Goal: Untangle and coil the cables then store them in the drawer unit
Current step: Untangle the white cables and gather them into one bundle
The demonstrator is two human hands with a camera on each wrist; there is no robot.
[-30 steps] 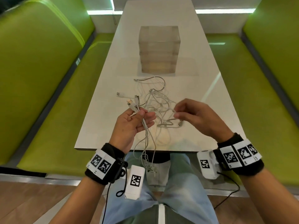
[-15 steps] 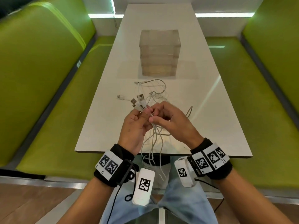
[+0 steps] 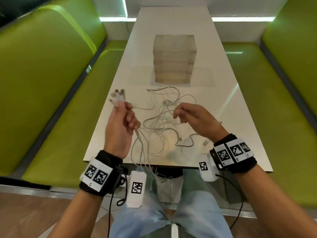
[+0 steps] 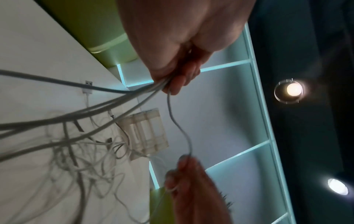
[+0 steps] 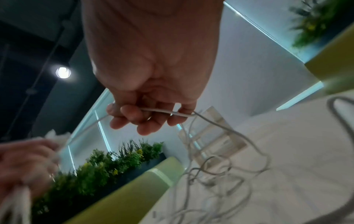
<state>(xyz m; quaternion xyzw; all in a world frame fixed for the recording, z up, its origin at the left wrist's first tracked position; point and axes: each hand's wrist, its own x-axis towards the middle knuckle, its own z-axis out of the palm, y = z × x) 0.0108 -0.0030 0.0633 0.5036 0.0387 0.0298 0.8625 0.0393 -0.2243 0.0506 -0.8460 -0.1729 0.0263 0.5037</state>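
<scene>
A tangle of white cables (image 3: 164, 121) lies on the white table (image 3: 171, 23), some strands hanging over the near edge. My left hand (image 3: 122, 121) is raised at the left and grips a bundle of cable ends, their plugs (image 3: 118, 97) sticking out above the fingers; the left wrist view shows the strands (image 4: 118, 104) fanning out from the fist. My right hand (image 3: 190, 115) pinches one strand (image 5: 162, 111) that runs across to the left hand. The clear drawer unit (image 3: 174, 59) stands shut farther up the table.
Green padded benches (image 3: 42, 83) run along both sides of the table. Loose plugs (image 3: 206, 142) lie near the table's front right edge. My legs are below the near edge, with cable ends (image 3: 154, 176) dangling over them.
The hands were together over the tangle half a second ago; now they have drawn apart, the left moving up and left with its bundle, the right moving right, pulling one strand out.
</scene>
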